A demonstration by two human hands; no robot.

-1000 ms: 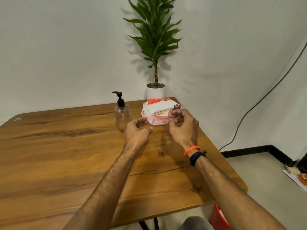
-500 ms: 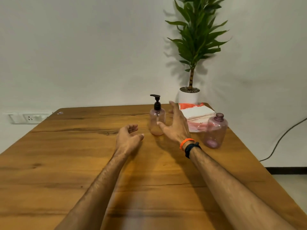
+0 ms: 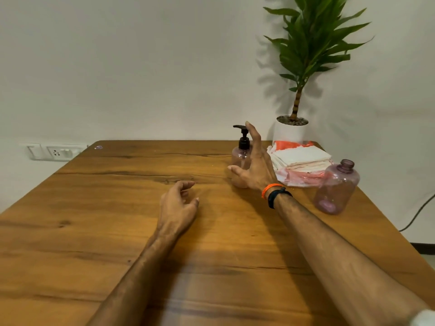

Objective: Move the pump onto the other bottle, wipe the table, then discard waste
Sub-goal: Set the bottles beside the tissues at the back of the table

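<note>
A small pink bottle [image 3: 239,156] with a black pump [image 3: 242,136] stands at the far side of the wooden table [image 3: 117,231]. My right hand [image 3: 255,165] is spread open right beside it, fingers apart, partly covering its lower body. To the right, a wider pink bottle [image 3: 336,188] stands uncapped near the table's right edge. A stack of folded cloths in a plastic bag [image 3: 301,161] lies behind it. My left hand [image 3: 179,205] hovers over the table's middle, loosely curled and holding nothing.
A potted plant in a white pot [image 3: 292,130] stands at the far right corner, behind the cloths. A wall socket plate [image 3: 55,151] sits left of the table. A black cable [image 3: 421,212] runs along the wall on the right.
My right hand let go of the wide bottle, which now stands on the table, and moved left, spread beside the pump bottle. The view swung left. My left hand stayed low.
</note>
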